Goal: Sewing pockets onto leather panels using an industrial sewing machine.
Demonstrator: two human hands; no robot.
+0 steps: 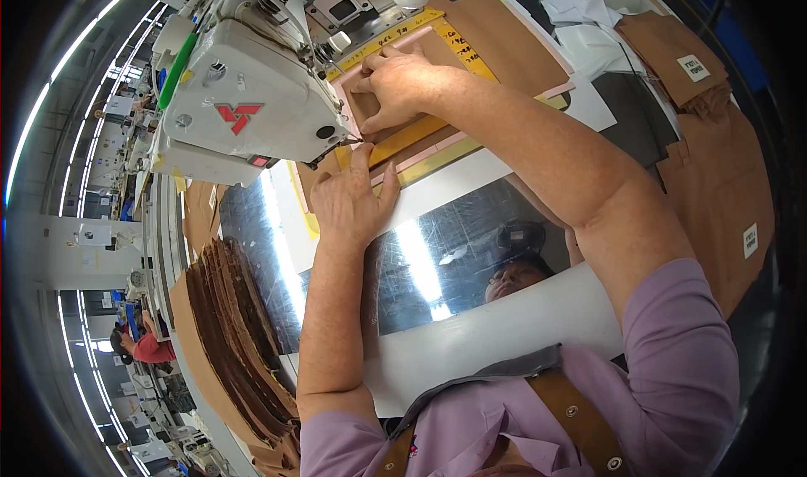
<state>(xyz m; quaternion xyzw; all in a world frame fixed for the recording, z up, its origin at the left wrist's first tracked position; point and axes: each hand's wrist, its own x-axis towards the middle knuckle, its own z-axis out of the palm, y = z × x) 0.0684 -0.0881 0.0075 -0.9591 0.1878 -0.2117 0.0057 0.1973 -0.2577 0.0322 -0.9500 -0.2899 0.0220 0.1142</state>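
Note:
A yellow template frame [461,50] with pink strips and handwritten marks lies over brown fabric [504,36] beside the needle area of a white sewing machine [252,99]. My right hand [395,86] reaches across from the right, its fingers spread and pressing on the frame's inner opening and pink edge. My left hand [353,204] rests at the near side of the frame, just below the needle, with index finger and thumb stretched apart. Neither hand has anything wrapped in its fingers. The fabric directly under my right palm is hidden.
A tall stack of brown fabric pieces [227,326] stands at the left. More brown pieces [677,65] with white labels lie at the right, near crumpled white material [580,15]. A shiny metal plate [454,258] covers the near table. Another person [151,347] sits far left.

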